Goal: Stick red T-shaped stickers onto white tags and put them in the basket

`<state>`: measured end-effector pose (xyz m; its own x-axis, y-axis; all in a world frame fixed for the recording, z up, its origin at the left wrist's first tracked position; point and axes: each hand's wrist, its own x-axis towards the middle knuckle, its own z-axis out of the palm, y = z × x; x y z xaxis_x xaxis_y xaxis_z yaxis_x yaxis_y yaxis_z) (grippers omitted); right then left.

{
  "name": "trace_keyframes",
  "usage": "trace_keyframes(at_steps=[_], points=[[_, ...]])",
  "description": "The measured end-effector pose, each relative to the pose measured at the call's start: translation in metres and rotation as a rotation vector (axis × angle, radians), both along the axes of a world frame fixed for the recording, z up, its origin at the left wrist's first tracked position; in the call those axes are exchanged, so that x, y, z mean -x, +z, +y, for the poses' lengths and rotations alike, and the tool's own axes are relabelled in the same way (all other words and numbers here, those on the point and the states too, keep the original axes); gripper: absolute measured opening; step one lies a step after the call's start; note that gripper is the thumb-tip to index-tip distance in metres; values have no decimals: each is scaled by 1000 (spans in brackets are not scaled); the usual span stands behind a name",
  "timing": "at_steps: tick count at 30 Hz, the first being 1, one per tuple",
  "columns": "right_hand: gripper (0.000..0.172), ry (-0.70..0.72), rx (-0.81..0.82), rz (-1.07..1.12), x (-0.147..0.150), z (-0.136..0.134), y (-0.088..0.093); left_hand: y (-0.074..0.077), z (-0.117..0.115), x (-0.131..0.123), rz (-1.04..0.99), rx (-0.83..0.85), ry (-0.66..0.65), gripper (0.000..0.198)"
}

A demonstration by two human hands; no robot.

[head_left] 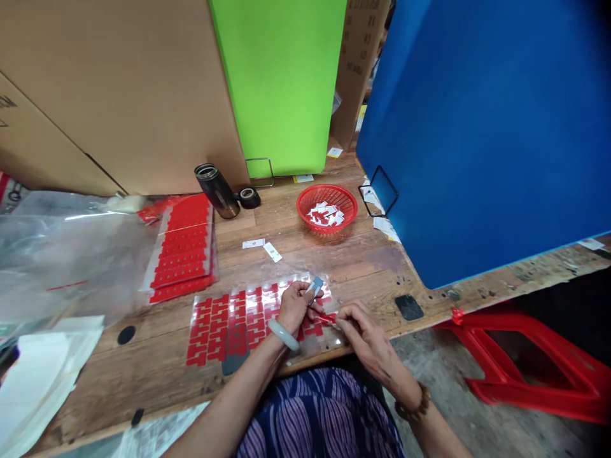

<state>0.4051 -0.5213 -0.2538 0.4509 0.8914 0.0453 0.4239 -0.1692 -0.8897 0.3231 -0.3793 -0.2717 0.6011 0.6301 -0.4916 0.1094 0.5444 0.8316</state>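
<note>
My left hand [292,310], with a pale bangle on its wrist, pinches a small grey-and-white card [314,288] between thumb and fingers. Just to its right, the thumb and fingers of my right hand [366,337] are closed on the end of a small red sticker-like piece [328,317]. The other end of that red piece lies by my left fingers; whether they touch it I cannot tell. Under both hands lies a clear sheet with rows of red T-shaped pieces [210,327], partly hidden by my left hand and forearm. Two white cards [272,252] lie beyond the sheet.
A red basket [329,230] with white-and-red cards stands farther back. At left are stacked red sheets [184,248], a dark flask [218,193], a black lid [249,198] and plastic film [71,254]. Green [286,83] and blue panels [487,140] stand behind. A red stool [529,362] is at right.
</note>
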Motion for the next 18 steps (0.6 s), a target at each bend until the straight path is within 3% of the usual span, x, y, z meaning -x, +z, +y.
trace_keyframes(at_steps=[5, 9, 14, 18], points=[[8, -150, -60, 162, -6, -3, 0, 5, 2, 4, -23, 64, -31, 16], [14, -260, -117, 301, -3, 7, 2, 19, 5, 18, -27, 130, -54, 12], [14, -230, -139, 294, 3, 23, 11, 43, 5, 45, -49, 248, -66, 18], [9, -193, -100, 264, 9, 32, 16, 55, 1, 62, -66, 283, -75, 25]])
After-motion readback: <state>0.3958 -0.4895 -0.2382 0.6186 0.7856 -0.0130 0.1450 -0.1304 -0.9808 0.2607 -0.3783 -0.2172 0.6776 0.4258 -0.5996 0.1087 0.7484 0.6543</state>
